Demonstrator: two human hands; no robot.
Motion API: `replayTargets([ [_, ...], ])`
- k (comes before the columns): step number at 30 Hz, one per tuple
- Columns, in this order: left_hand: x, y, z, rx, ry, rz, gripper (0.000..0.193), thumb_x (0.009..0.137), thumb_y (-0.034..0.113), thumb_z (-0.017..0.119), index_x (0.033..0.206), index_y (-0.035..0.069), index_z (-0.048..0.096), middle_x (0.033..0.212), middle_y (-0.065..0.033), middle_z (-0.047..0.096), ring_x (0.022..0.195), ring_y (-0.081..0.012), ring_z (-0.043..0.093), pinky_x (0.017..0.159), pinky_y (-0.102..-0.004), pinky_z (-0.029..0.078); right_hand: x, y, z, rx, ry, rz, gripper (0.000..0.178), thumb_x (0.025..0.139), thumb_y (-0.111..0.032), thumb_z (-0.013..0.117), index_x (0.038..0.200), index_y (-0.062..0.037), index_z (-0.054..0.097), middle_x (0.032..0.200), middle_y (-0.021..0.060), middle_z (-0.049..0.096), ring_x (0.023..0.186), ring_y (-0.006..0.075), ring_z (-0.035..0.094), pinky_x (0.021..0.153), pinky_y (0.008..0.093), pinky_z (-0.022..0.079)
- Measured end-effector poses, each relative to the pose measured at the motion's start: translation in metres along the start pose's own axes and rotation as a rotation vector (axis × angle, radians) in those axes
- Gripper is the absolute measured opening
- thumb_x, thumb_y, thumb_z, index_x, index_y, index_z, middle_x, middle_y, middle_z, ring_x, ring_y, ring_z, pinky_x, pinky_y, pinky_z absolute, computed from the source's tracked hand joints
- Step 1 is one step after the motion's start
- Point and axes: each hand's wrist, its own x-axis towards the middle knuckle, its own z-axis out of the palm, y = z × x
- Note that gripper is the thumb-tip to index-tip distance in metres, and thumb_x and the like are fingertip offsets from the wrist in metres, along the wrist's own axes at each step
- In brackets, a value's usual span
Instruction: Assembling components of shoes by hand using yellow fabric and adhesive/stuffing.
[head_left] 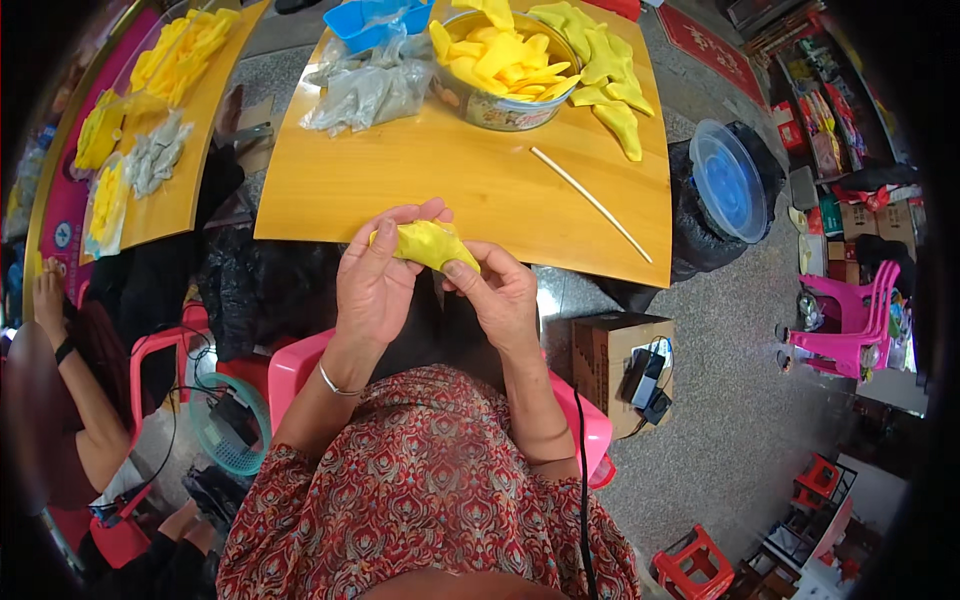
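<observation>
Just over the near edge of the wooden table, a small yellow soft cloth piece (432,243) is held between my two hands. My left hand (382,262) grips its left end, the thumb on the near side and the fingers behind. My right hand (495,290) pinches the lower right end between thumb and fingers. Its surface looks slightly shiny, and what is inside it cannot be seen. A thin pale stick (590,204) lies on the table to the right, apart from both hands.
On the table (400,175) stands a round tub (500,112) heaped with yellow cloth pieces, between plastic bags (375,92) and greenish-yellow pieces (603,60). A cardboard box (600,350) and a lidded bin (728,182) stand to the right. Another person's arm (90,400) shows at left.
</observation>
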Motion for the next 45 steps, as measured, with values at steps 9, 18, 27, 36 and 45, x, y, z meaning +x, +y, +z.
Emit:
replayTargets([
  [9, 0.021, 0.011, 0.011, 0.372, 0.028, -0.113, 0.027, 0.094, 0.017, 0.058, 0.113, -0.003, 0.058, 0.109, -0.0122, 0.063, 0.098, -0.0179, 0.062, 0.084, -0.0333, 0.053, 0.017, -0.024, -0.016, 0.019, -0.006, -0.083, 0.024, 0.086, 0.001, 0.065, 0.108, 0.0073, 0.062, 0.094, 0.0072, 0.066, 0.076, 0.0103, 0.06, 0.069, 0.0223, 0.05],
  [18, 0.06, 0.011, 0.033, 0.451, -0.001, 0.139, 0.026, 0.096, 0.018, 0.054, 0.111, -0.003, 0.058, 0.106, -0.0139, 0.065, 0.093, -0.0216, 0.064, 0.086, -0.033, 0.051, 0.072, -0.058, -0.052, -0.065, 0.407, -0.346, 0.023, 0.086, -0.01, 0.067, 0.104, 0.0048, 0.064, 0.082, 0.0067, 0.066, 0.066, 0.0109, 0.06, 0.061, 0.0216, 0.046],
  [27, 0.044, -0.007, 0.004, 0.62, 0.043, -0.076, 0.024, 0.096, 0.016, 0.054, 0.111, 0.0, 0.059, 0.107, -0.0152, 0.065, 0.093, -0.0195, 0.064, 0.084, -0.03, 0.05, 0.192, -0.081, -0.13, -0.228, 0.621, -0.461, 0.029, 0.089, -0.015, 0.064, 0.105, 0.0088, 0.061, 0.084, 0.0078, 0.065, 0.077, 0.0146, 0.062, 0.066, 0.0273, 0.049],
  [36, 0.039, -0.008, 0.002, 0.652, 0.047, -0.074, 0.021, 0.097, 0.015, 0.052, 0.11, 0.001, 0.06, 0.104, -0.0104, 0.066, 0.09, -0.0161, 0.063, 0.082, -0.0281, 0.048, 0.191, -0.066, -0.086, -0.737, 0.647, -0.819, 0.021, 0.08, -0.004, 0.069, 0.101, 0.0009, 0.067, 0.092, 0.014, 0.068, 0.08, 0.0192, 0.065, 0.072, 0.0293, 0.051],
  [45, 0.026, -0.001, 0.011, 0.6, 0.039, -0.065, 0.021, 0.096, 0.014, 0.053, 0.109, 0.0, 0.061, 0.103, -0.012, 0.067, 0.09, -0.016, 0.064, 0.082, -0.0286, 0.049, 0.236, -0.082, -0.029, -1.446, 0.475, -0.725, 0.03, 0.082, -0.014, 0.065, 0.11, -0.0049, 0.063, 0.103, 0.0106, 0.066, 0.099, 0.0316, 0.059, 0.08, 0.049, 0.044],
])
